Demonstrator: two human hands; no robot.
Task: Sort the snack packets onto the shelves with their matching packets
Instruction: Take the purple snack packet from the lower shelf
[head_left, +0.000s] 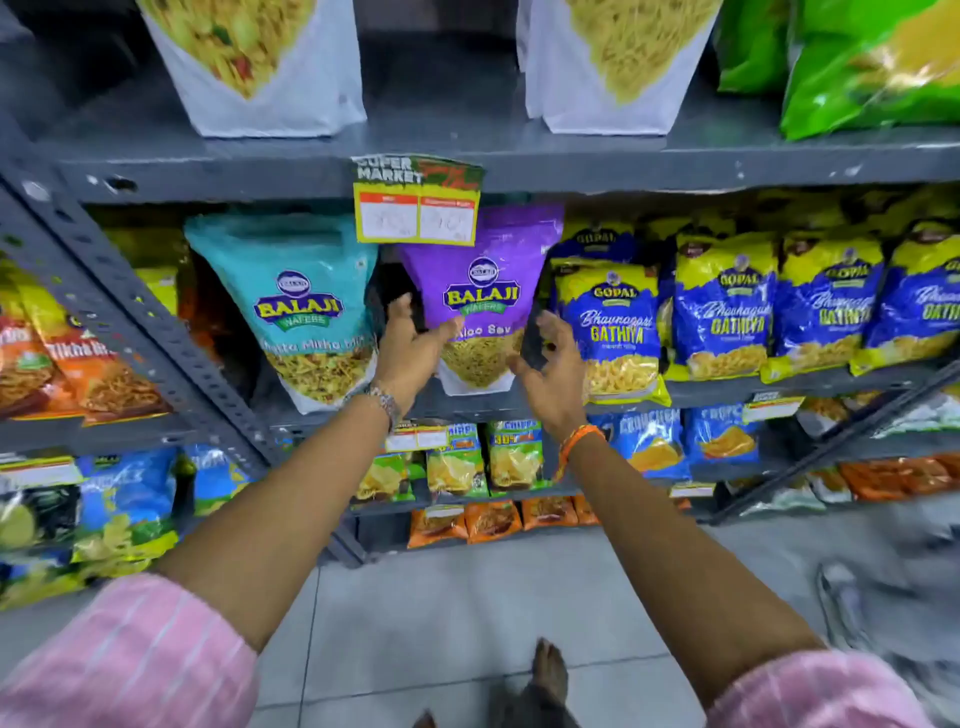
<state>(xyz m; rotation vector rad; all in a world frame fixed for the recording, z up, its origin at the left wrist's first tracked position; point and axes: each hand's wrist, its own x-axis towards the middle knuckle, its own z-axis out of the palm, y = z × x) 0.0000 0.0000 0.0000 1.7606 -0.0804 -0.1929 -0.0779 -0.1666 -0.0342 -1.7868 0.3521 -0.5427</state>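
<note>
While the grey shelf rack (519, 171) stands full, a purple Balaji packet (480, 291) sits upright on its middle shelf beside a teal packet (306, 301). Left hand (413, 353) touches its left edge, fingers spread; right hand (550, 364) hovers loosely open, holding nothing.

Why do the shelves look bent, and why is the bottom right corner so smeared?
Head view: the wide-angle lens bows the grey shelf edge and the slanted upright. The floor at lower right is streaked with motion blur, as is the green packet at top right. The purple Balaji packet in the centre is sharp, under even light without harsh glare.
</note>
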